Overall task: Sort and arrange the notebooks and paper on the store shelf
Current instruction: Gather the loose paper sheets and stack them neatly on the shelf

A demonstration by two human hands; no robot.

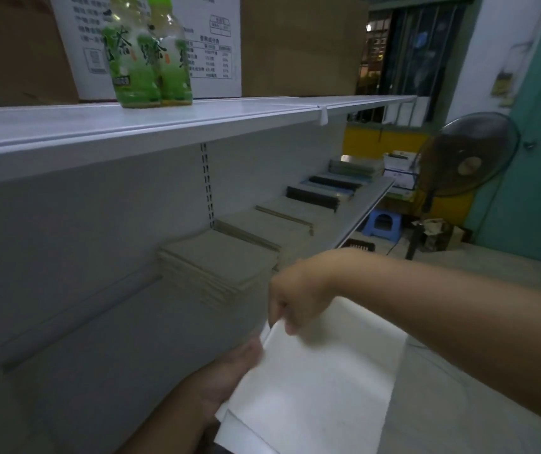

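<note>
A stack of white paper (321, 381) is in front of the shelf, low in the head view. My left hand (229, 375) supports the stack from beneath at its left edge. My right hand (298, 296) reaches over from the right and pinches the top sheet's far left corner. On the grey shelf (131, 322) beyond lies a pile of tan notebooks (220, 267), with more tan notebooks (269, 227) behind it. Further right lie dark-spined notebooks (324, 191).
The upper shelf (164, 126) carries two green tea bottles (147, 57) and cardboard boxes (301, 44). At the right stand a floor fan (469, 158), a blue stool (382, 224) and boxes on the floor.
</note>
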